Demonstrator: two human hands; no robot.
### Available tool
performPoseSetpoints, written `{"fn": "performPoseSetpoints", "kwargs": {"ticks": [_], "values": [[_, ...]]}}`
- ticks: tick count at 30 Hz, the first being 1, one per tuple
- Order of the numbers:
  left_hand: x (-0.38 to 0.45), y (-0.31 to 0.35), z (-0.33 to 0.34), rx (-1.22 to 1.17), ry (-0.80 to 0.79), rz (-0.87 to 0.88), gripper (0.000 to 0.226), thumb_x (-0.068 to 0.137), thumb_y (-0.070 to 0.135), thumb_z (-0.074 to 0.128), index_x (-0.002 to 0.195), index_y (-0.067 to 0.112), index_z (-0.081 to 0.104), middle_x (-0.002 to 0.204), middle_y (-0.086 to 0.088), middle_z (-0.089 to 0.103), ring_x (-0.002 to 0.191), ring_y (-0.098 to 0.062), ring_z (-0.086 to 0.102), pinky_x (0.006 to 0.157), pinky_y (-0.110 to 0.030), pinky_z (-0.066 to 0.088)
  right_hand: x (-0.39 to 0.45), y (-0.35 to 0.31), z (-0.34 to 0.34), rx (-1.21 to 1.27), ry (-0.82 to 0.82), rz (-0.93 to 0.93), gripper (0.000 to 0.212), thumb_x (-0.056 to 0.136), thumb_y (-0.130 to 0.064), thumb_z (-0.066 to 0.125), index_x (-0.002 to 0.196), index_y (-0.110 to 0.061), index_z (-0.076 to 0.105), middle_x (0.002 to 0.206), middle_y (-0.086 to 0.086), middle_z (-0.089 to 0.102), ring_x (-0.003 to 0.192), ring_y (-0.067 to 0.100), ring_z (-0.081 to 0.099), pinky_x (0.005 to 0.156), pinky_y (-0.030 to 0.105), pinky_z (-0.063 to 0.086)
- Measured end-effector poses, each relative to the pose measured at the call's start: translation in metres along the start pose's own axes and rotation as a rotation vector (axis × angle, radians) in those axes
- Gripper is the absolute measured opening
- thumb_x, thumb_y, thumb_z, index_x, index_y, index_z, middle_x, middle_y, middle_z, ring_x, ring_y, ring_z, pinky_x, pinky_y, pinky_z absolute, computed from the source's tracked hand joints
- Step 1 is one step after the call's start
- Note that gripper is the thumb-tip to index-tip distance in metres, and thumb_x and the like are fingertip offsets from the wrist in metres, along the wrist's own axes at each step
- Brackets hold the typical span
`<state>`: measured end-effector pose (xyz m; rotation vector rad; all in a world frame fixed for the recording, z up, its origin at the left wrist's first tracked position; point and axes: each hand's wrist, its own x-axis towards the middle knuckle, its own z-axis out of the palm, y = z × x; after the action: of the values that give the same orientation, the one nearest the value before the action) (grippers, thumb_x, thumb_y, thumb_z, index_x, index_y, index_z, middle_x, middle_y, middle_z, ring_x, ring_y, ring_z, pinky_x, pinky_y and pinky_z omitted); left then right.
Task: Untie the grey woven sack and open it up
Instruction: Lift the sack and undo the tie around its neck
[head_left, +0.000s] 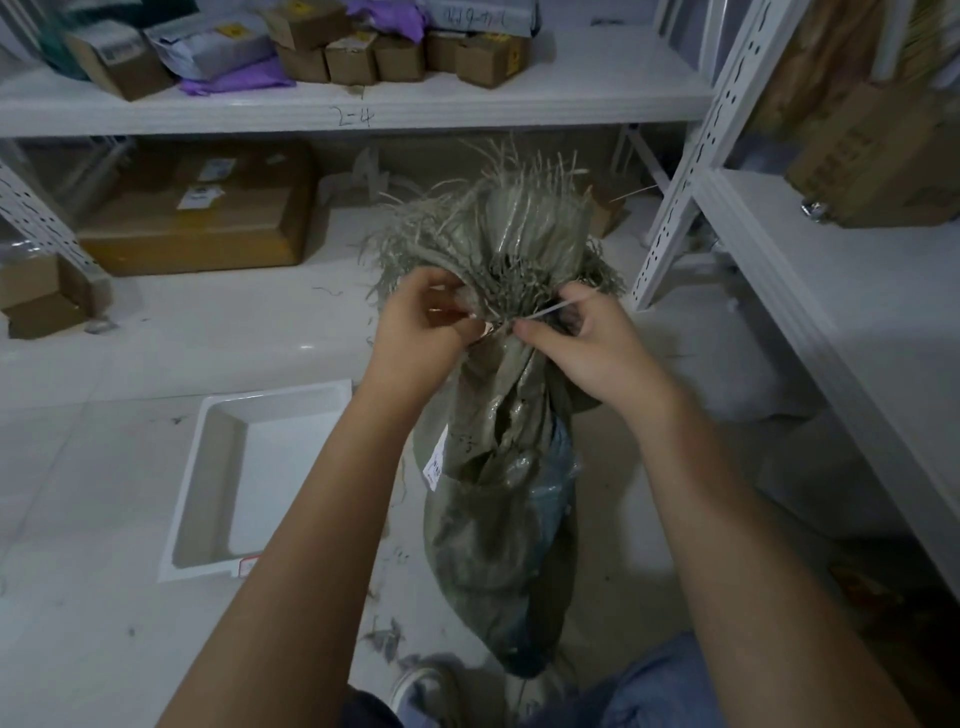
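Observation:
A grey woven sack (498, 493) stands upright on the floor between my knees. Its frayed top fans out above a cinched neck. A thin pale tie (550, 309) wraps around that neck. My left hand (421, 327) pinches the tie and sack fabric on the left side of the neck. My right hand (587, 343) grips the neck from the right, with the tie's strand running across its fingers. A white label (434, 467) hangs on the sack's left side.
A white shallow tray (218, 467) lies on the floor at the left. White metal shelving (675, 208) stands at the right and behind, holding cardboard boxes (197, 208) and parcels. Loose sack fibres litter the tiled floor.

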<state>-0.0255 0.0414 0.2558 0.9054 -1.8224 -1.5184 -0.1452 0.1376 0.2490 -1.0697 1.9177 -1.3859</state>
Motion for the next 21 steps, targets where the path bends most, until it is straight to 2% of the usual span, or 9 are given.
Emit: {"fn": "performPoseSetpoints", "kwargs": {"ticks": [3, 5, 7, 9, 10, 13, 15, 19, 21], "values": [[0.002, -0.008, -0.002, -0.089, 0.070, -0.072, 0.026, 0.077, 0.005, 0.070, 0.086, 0.017, 0.049, 0.087, -0.003, 0.058, 0.078, -0.014, 0.058, 0.068, -0.019, 0.051, 0.000, -0.004, 0.000, 0.065, 0.004, 0.018, 0.018, 0.082, -0.012, 0.069, 0.079, -0.026, 0.059, 0.083, -0.009, 0.065, 0.087, 0.009, 0.063, 0.084, 0.023, 0.048], [0.003, -0.011, -0.003, -0.053, 0.034, -0.092, 0.024, 0.077, 0.024, 0.072, 0.091, 0.015, 0.055, 0.095, 0.001, 0.062, 0.087, -0.012, 0.060, 0.074, -0.024, 0.047, 0.000, -0.007, -0.001, 0.137, -0.002, 0.030, 0.018, 0.083, -0.010, 0.068, 0.080, -0.026, 0.060, 0.081, -0.010, 0.065, 0.078, 0.001, 0.065, 0.077, 0.016, 0.051], [0.000, -0.008, -0.002, 0.012, -0.101, -0.086, 0.038, 0.085, 0.034, 0.062, 0.115, 0.013, 0.057, 0.110, 0.008, 0.064, 0.100, -0.005, 0.061, 0.079, -0.011, 0.047, -0.002, -0.009, -0.004, 0.206, -0.042, 0.037, 0.018, 0.083, -0.009, 0.066, 0.084, -0.026, 0.061, 0.083, -0.012, 0.067, 0.072, -0.009, 0.065, 0.072, 0.010, 0.051], [-0.004, -0.003, 0.000, 0.038, -0.210, -0.087, 0.034, 0.093, 0.036, 0.049, 0.121, 0.019, 0.055, 0.110, 0.015, 0.061, 0.095, 0.007, 0.056, 0.073, 0.002, 0.044, -0.003, -0.009, -0.006, 0.242, -0.103, 0.039, 0.020, 0.084, -0.007, 0.065, 0.087, -0.027, 0.062, 0.087, -0.012, 0.068, 0.074, -0.011, 0.065, 0.073, 0.009, 0.051], [-0.005, -0.003, 0.001, 0.038, -0.228, -0.090, 0.038, 0.094, 0.039, 0.046, 0.126, 0.020, 0.055, 0.110, 0.015, 0.060, 0.094, 0.008, 0.055, 0.074, 0.001, 0.044, -0.004, -0.010, -0.007, 0.253, -0.127, 0.036, 0.021, 0.085, -0.005, 0.064, 0.088, -0.026, 0.062, 0.088, -0.012, 0.068, 0.075, -0.010, 0.065, 0.073, 0.009, 0.051], [-0.002, -0.004, 0.002, 0.045, -0.135, -0.069, 0.045, 0.092, 0.042, 0.050, 0.127, 0.015, 0.057, 0.123, 0.003, 0.063, 0.111, -0.009, 0.059, 0.097, -0.024, 0.046, -0.003, -0.010, -0.006, 0.260, -0.154, 0.014, 0.026, 0.084, 0.000, 0.063, 0.091, -0.025, 0.062, 0.089, -0.011, 0.069, 0.079, -0.006, 0.066, 0.072, 0.010, 0.050], [-0.001, -0.002, 0.001, 0.032, -0.058, -0.010, 0.042, 0.088, 0.039, 0.057, 0.120, 0.012, 0.061, 0.119, -0.001, 0.066, 0.111, -0.013, 0.061, 0.100, -0.032, 0.047, -0.003, -0.009, -0.004, 0.266, -0.144, 0.011, 0.024, 0.081, -0.003, 0.067, 0.090, -0.025, 0.063, 0.086, -0.013, 0.071, 0.082, -0.003, 0.067, 0.074, 0.012, 0.051], [0.002, 0.001, -0.001, 0.019, 0.009, 0.067, 0.024, 0.082, 0.027, 0.066, 0.100, 0.012, 0.069, 0.099, 0.000, 0.072, 0.096, -0.013, 0.068, 0.089, -0.029, 0.053, -0.005, -0.011, 0.003, 0.199, -0.088, -0.016, 0.031, 0.074, -0.014, 0.076, 0.097, -0.027, 0.061, 0.097, -0.012, 0.069, 0.091, -0.002, 0.066, 0.079, 0.013, 0.050], [0.003, 0.001, 0.000, 0.005, 0.011, 0.073, 0.011, 0.083, 0.025, 0.067, 0.091, 0.018, 0.069, 0.089, 0.007, 0.072, 0.087, -0.005, 0.069, 0.083, -0.023, 0.054, -0.004, -0.011, 0.004, 0.163, -0.043, -0.024, 0.037, 0.072, -0.012, 0.078, 0.100, -0.027, 0.059, 0.100, -0.009, 0.068, 0.093, 0.003, 0.065, 0.081, 0.016, 0.051]]}}
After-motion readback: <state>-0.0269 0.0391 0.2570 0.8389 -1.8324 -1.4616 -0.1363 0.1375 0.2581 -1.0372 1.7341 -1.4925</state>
